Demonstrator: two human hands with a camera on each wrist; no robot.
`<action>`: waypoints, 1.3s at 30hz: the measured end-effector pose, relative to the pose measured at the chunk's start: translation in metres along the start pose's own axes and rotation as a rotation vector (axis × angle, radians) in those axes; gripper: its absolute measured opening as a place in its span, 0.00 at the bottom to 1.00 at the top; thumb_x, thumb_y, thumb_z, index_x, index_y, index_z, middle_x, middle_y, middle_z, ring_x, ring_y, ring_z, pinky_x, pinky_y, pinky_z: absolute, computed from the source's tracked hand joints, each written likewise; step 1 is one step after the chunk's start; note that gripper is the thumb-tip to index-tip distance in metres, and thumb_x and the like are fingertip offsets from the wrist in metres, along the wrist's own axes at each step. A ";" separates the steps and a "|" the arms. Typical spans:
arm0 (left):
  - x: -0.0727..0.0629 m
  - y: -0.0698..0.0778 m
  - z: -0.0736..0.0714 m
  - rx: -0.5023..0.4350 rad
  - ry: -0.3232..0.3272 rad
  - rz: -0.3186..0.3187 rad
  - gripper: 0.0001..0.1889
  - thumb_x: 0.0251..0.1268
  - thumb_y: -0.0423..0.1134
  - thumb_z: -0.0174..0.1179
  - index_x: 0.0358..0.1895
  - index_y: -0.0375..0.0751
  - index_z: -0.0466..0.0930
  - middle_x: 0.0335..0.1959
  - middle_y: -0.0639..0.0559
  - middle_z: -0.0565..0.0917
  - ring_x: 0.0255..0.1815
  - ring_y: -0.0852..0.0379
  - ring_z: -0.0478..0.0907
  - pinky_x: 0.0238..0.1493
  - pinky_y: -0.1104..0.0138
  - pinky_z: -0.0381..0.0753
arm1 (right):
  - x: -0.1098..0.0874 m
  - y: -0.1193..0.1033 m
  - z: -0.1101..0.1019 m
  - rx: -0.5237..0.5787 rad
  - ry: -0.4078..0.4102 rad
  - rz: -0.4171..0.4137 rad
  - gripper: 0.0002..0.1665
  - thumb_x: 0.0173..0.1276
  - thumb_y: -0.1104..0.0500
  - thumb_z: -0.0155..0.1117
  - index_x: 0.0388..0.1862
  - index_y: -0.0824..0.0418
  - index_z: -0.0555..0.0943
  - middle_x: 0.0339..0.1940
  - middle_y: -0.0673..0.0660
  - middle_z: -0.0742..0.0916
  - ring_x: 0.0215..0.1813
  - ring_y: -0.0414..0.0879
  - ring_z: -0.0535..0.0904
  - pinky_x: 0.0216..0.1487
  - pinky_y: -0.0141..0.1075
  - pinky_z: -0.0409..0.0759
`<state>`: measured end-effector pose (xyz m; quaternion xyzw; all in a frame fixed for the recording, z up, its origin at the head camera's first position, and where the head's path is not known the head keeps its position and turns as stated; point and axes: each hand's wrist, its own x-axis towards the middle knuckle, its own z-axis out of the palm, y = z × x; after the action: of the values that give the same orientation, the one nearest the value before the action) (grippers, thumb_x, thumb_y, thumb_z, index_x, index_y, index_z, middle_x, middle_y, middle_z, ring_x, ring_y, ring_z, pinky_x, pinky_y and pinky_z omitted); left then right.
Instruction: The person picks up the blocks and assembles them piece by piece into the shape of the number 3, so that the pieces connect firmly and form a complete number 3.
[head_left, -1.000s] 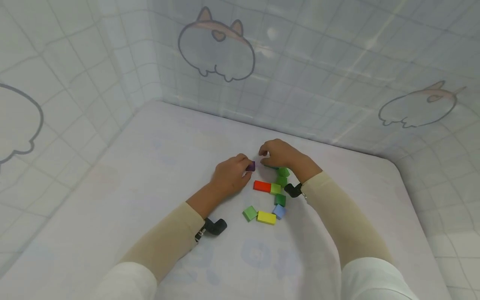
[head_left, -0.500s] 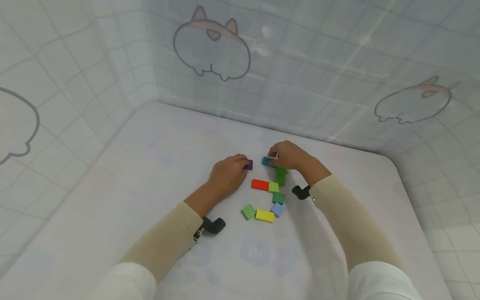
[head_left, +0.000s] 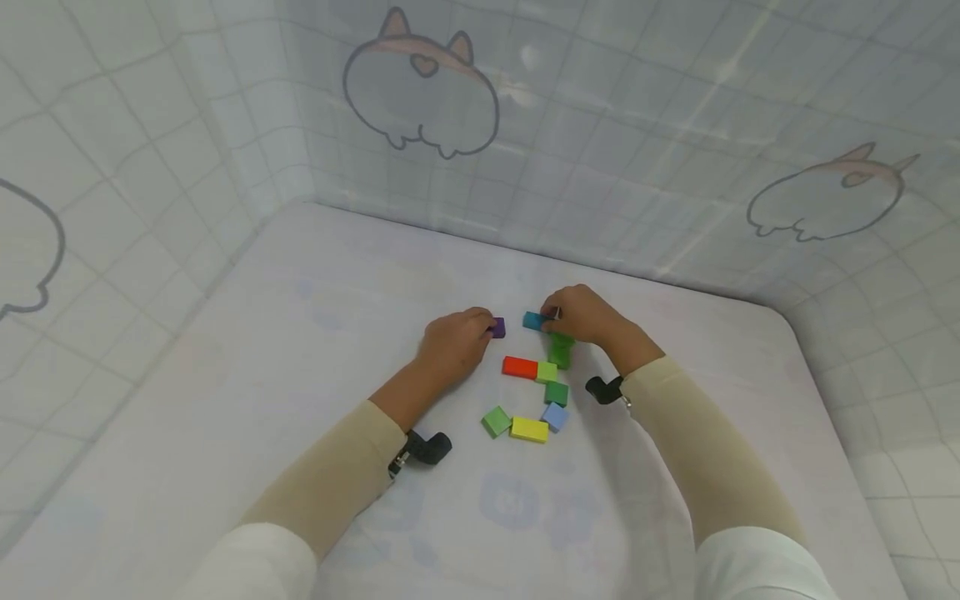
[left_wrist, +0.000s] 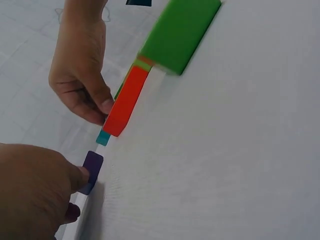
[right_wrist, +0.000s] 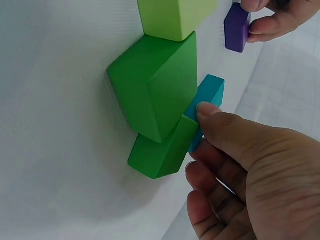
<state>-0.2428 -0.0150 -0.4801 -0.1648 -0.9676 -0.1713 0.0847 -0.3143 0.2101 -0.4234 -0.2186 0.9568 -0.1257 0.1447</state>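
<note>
Near the middle of the head view, your left hand (head_left: 453, 343) pinches a purple block (head_left: 498, 327) on the white sheet (head_left: 300, 350); just right of it your right hand (head_left: 581, 314) pinches a teal block (head_left: 533, 321) above the green blocks (head_left: 560, 348).

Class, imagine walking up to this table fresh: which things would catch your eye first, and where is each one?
First, the cluster of bright blocks mid-table: a red block, a yellow block nearer the person, and several green ones between. Next, the two hands at the cluster's far edge: the left hand pinches a small purple block, while the right hand holds a teal block beside it. Behind, cartoon animal outlines decorate the gridded walls.
</note>
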 end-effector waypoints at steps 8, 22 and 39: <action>0.009 0.003 -0.003 -0.006 -0.028 -0.041 0.16 0.68 0.43 0.64 0.57 0.45 0.83 0.53 0.53 0.85 0.50 0.56 0.82 0.53 0.60 0.83 | 0.000 -0.004 -0.001 0.019 -0.004 0.018 0.16 0.66 0.59 0.71 0.53 0.60 0.86 0.47 0.55 0.87 0.48 0.49 0.80 0.52 0.41 0.82; 0.034 -0.001 -0.013 -0.042 -0.138 -0.140 0.11 0.65 0.41 0.67 0.48 0.43 0.87 0.41 0.52 0.84 0.39 0.56 0.78 0.44 0.62 0.82 | 0.013 -0.014 0.000 0.021 -0.011 -0.024 0.14 0.65 0.59 0.72 0.49 0.60 0.87 0.45 0.55 0.88 0.47 0.48 0.81 0.54 0.41 0.81; 0.051 0.006 -0.029 0.093 -0.246 -0.099 0.10 0.68 0.41 0.64 0.47 0.41 0.85 0.37 0.53 0.83 0.37 0.56 0.80 0.39 0.61 0.83 | 0.018 -0.020 -0.003 0.010 -0.039 0.015 0.16 0.65 0.59 0.72 0.51 0.59 0.87 0.46 0.54 0.88 0.48 0.48 0.81 0.55 0.41 0.81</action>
<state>-0.2854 -0.0050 -0.4403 -0.1326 -0.9846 -0.1085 -0.0357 -0.3230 0.1856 -0.4182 -0.2132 0.9548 -0.1249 0.1654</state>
